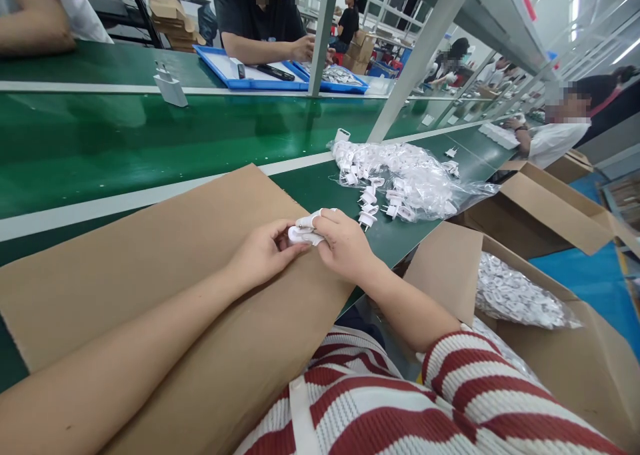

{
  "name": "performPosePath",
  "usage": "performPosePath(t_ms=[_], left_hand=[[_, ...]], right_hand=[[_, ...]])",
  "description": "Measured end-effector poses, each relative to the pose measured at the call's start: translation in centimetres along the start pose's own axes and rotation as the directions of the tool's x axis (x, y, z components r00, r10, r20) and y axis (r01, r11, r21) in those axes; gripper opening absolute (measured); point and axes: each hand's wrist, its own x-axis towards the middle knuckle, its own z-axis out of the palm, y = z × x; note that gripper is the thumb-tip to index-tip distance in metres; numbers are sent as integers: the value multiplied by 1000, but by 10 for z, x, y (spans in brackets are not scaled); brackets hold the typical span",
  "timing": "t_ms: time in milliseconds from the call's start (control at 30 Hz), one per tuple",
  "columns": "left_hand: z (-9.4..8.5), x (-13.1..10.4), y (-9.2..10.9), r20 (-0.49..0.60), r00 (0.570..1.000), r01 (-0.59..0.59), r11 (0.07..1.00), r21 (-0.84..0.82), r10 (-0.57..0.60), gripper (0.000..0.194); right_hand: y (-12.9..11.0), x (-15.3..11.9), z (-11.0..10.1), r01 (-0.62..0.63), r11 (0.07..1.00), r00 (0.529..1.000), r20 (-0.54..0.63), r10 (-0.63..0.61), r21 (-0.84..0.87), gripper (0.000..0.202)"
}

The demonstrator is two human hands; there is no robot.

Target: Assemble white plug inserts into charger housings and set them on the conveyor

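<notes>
Above a brown cardboard sheet [165, 255], both my hands close around a small white plastic charger part [301, 235]. My left hand [263, 249] pinches its left end between thumb and fingers. On the other side, my right hand [345, 245] grips it, with white coverings visible on some fingers. The part's far side and prongs, if any, are hidden by my fingers. Just beyond my right hand, several loose white plug pieces [369, 208] lie on the green table beside a clear plastic bag [425, 175] full of similar pieces.
A green conveyor belt [225, 141] runs past the table, with a white charger [171, 89] standing beyond it. Blue trays [250, 81] lie before a co-worker opposite. Metal posts [425, 55] rise ahead. At right stands an open carton [565, 355] with bagged white parts.
</notes>
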Motion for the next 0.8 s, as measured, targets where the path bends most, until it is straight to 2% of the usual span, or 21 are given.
performPosePath(t_ms=[167, 300, 367, 433, 567, 700, 800], left_hand=[[0, 0, -2, -5, 1000, 5, 1000, -4, -5, 49], [0, -1, 0, -1, 1000, -18, 1000, 23, 18, 49], [-1, -2, 1, 8, 999, -47, 994, 102, 46, 40], [-4, -2, 2, 14, 995, -100, 963, 249, 100, 34], [-11, 3, 4, 67, 979, -199, 821, 535, 193, 41], [-14, 8, 11, 100, 979, -201, 772, 603, 177, 45], [-16, 7, 14, 109, 979, -202, 823, 531, 170, 44]], right_hand=[[1, -1, 1, -6, 1000, 1000, -13, 6, -8, 30], [-1, 3, 0, 7, 999, 1000, 6, -6, -36, 33], [-2, 5, 0, 13, 999, 1000, 3, -13, -48, 34], [-3, 6, 0, -2, 999, 1000, -7, 2, -52, 34], [-4, 8, 0, -78, 996, 997, 18, 78, -37, 33], [-2, 9, 0, -105, 994, 994, 32, 104, 20, 38], [4, 3, -2, -101, 985, 995, 9, 100, 137, 41]])
